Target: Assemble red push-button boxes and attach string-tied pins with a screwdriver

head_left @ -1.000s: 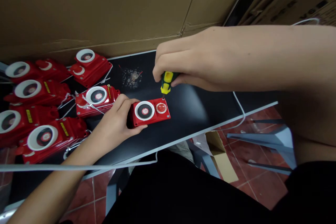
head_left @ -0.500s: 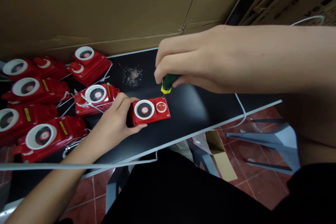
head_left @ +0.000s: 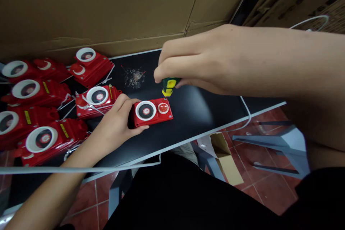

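On the black tabletop lies a red alarm sounder [head_left: 159, 116] with a white-rimmed horn and a small round red lens. My left hand [head_left: 118, 116] grips its left end, thumb along the near side and fingers at the far side. Above its far right corner, my right hand [head_left: 188, 64] is closed round a screwdriver [head_left: 168, 87] with a dark green and yellow handle. The handle points down at the corner screw; I cannot make out whether the tip touches it.
Several more red sounders [head_left: 41, 140], some with white cords, crowd the table's left side. Loose debris [head_left: 134, 78] lies behind the held unit. Cardboard [head_left: 107, 7] stands along the back edge. A white cable [head_left: 246, 109] hangs over the front edge at right, near a grey plastic stool [head_left: 283, 143].
The screwdriver handle has turned in my right hand, showing a different yellow patch. The sounder and both hands appear slightly further left in view.
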`<state>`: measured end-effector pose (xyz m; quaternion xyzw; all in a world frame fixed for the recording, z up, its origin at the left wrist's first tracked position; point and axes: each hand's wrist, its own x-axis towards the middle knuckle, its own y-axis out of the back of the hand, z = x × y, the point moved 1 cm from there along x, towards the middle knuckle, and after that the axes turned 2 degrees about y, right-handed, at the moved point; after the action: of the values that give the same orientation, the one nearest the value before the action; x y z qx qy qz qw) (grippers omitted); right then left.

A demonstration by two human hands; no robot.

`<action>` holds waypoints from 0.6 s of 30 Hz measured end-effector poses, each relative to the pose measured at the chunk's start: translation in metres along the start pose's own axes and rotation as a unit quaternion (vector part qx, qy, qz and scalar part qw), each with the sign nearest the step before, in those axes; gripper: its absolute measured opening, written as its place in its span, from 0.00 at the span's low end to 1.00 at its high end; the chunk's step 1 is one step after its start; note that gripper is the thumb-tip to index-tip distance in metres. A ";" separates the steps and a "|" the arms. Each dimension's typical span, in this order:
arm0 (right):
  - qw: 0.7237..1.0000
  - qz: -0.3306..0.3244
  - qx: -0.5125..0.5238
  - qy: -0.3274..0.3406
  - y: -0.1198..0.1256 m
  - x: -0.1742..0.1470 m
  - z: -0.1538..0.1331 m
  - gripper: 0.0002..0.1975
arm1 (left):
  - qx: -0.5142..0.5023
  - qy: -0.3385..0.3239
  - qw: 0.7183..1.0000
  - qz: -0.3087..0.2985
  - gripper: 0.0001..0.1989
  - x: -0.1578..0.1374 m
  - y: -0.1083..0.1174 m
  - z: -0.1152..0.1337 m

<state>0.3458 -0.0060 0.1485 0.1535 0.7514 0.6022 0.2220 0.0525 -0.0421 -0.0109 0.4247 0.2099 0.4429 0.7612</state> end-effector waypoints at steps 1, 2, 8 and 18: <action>1.000 0.007 -0.026 -0.017 0.000 -0.001 0.000 0.25 | 0.002 0.003 1.000 -0.001 0.29 0.000 0.000 0.000; 0.998 0.018 -0.053 -0.041 -0.001 -0.003 0.000 0.24 | 0.004 0.008 1.000 -0.002 0.29 0.000 0.001 0.000; 0.977 0.037 -0.164 -0.129 -0.011 -0.007 -0.002 0.17 | -0.002 0.014 1.000 -0.007 0.28 0.001 0.002 0.001; 0.969 0.029 -0.166 -0.182 -0.011 0.008 -0.012 0.26 | -0.002 -0.016 1.000 0.010 0.26 -0.001 0.002 0.002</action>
<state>0.3334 -0.0146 0.1384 0.2427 0.5830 0.6869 0.3596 0.0523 -0.0436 -0.0087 0.4324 0.1926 0.4444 0.7605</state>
